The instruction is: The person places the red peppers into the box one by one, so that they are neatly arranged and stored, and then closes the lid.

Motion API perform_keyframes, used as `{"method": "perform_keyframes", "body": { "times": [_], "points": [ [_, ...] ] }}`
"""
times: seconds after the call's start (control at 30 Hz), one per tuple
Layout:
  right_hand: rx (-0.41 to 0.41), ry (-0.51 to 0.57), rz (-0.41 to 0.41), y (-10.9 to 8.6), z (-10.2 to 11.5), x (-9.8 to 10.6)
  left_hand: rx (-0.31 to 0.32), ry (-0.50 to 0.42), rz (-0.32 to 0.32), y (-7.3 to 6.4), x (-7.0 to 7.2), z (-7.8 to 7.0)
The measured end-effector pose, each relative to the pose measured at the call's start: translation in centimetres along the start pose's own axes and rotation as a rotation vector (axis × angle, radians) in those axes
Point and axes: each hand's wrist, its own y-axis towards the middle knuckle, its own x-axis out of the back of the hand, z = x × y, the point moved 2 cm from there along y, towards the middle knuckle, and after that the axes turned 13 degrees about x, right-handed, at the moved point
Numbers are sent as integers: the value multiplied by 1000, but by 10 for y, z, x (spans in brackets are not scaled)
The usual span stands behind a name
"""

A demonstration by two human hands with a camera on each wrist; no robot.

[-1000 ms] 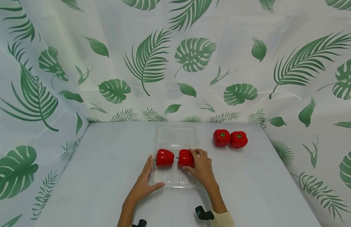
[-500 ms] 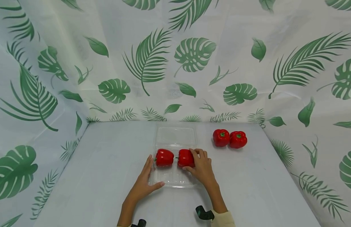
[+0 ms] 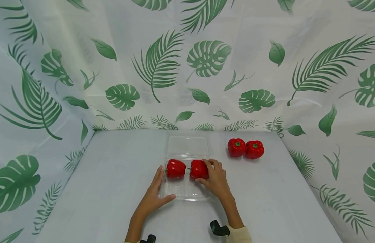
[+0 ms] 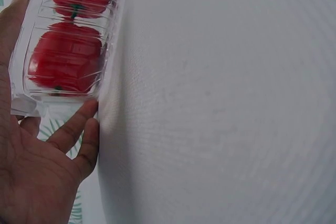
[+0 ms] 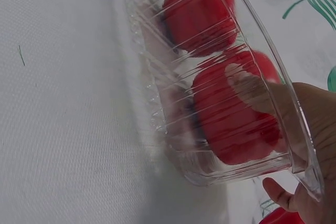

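Observation:
A clear plastic clamshell container [image 3: 185,192] lies on the table, its lid [image 3: 188,145] folded back away from me. Inside its base, in the far half, are two red bell peppers on their sides. The left bell pepper [image 3: 176,168] has its stem to the left. My right hand [image 3: 217,179] grips the right bell pepper [image 3: 198,169], thumb on the near side and fingers over the far side. My left hand [image 3: 153,195] rests along the container's left side with extended fingers and the thumb spread near the front edge. Through the clear wall, the right wrist view shows the right thumb [image 5: 249,88] against the pepper.
Two more red bell peppers, one on the left [image 3: 236,147] and one on the right [image 3: 254,149], stand touching at the back right of the white table [image 3: 114,182]. White cloth with green leaf prints [image 3: 218,111] hangs behind and on both sides.

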Motion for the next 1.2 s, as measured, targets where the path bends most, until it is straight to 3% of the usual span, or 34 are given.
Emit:
{"method": "perform_keyframes", "body": {
  "times": [0.43,0.67,0.9,1.03,1.2],
  "points": [
    [-11,84,-10,-2,-4,4,0,-6,12,1,-1,0],
    [12,123,-76,-1,-13,8,3,-11,15,1,0,0],
    [-48,154,-280,-3,-33,29,16,-12,16,0,0,-1],
    [-151,141,-420,-6,-49,41,12,-10,16,1,-1,-1],
    [-317,142,-538,-11,-69,51,-1,-7,9,1,-1,0]
  ]
}}
